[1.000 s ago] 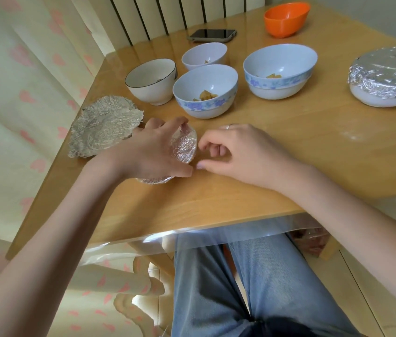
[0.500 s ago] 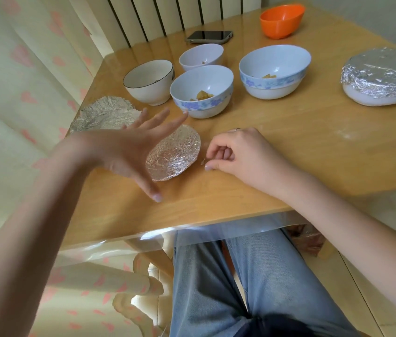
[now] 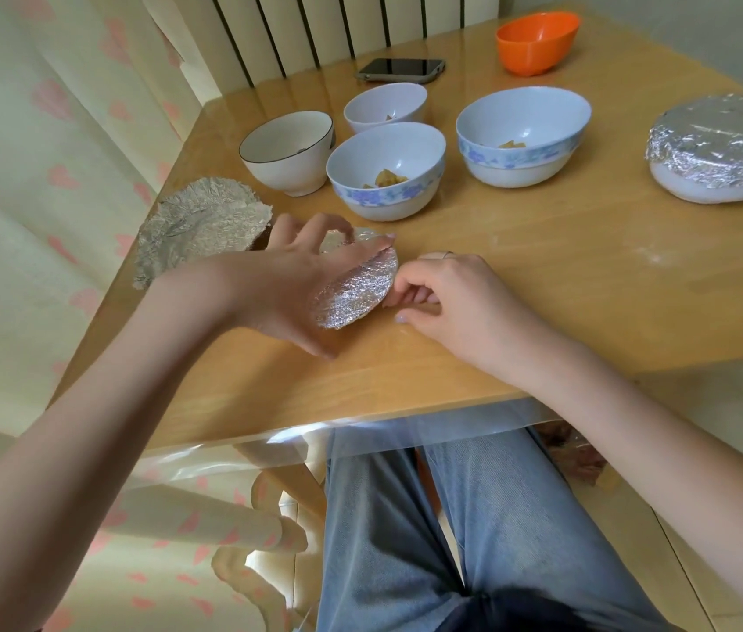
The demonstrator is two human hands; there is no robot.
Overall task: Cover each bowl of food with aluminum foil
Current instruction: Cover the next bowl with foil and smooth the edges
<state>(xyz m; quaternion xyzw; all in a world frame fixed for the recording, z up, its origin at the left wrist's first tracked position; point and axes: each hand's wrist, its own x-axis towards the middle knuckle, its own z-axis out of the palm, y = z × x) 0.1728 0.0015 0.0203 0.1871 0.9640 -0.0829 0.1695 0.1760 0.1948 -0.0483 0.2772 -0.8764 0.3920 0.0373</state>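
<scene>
While we sit at the wooden table (image 3: 520,285) with our knees under its near edge, our left hand (image 3: 287,285) has its fingers spread over a small round foil disc (image 3: 356,289), pinning it with the index finger across the top and the thumb down at the near rim, so it's gripping the disc, which looks tilted up a bit off the wood. Our right hand (image 3: 447,298) is curled in loosely and pinching the disc's right edge with its fingertips. Taking that disc as the reference: just to its left, partly behind our left hand, lies a bigger crumpled foil sheet (image 3: 200,225). Right behind the disc sits a blue-flowered bowl (image 3: 385,171) with a bit of food in the bottom, uncovered. Further back and left of the disc is a white bowl with a dark rim (image 3: 287,150), and behind the flowered one a small plain white bowl (image 3: 385,107), also open. Back and to the right of the disc there's a larger blue-patterned bowl (image 3: 524,134) with some food, still uncovered too. Far off to the right is a foil-covered bowl (image 3: 720,152), already wrapped. Way back from the disc we've got a phone (image 3: 401,69) lying flat and an orange bowl (image 3: 536,41) tipped on its side.
</scene>
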